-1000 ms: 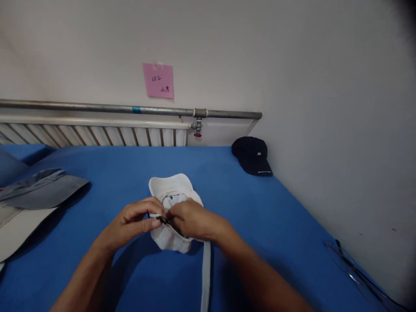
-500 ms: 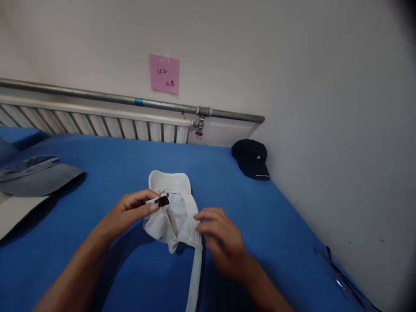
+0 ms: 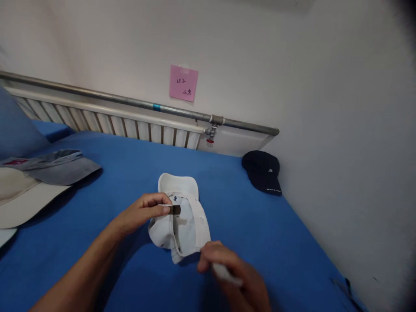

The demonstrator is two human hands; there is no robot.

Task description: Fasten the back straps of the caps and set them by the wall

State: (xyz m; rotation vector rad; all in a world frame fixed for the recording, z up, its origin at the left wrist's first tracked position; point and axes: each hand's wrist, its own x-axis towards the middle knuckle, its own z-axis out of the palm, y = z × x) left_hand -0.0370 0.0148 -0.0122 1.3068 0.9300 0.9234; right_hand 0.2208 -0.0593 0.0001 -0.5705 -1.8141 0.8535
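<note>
While hands grip buckle and strap, white cap, brim away, long axis near-to-far

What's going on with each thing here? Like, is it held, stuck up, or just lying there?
White cap: inside showing
Dark buckle: pinched in the left hand
White strap: blurred, gripped in the right hand
Navy cap: lying right way up
Grey cap: lying against the cream cap
Pink note: stuck on the wall
</note>
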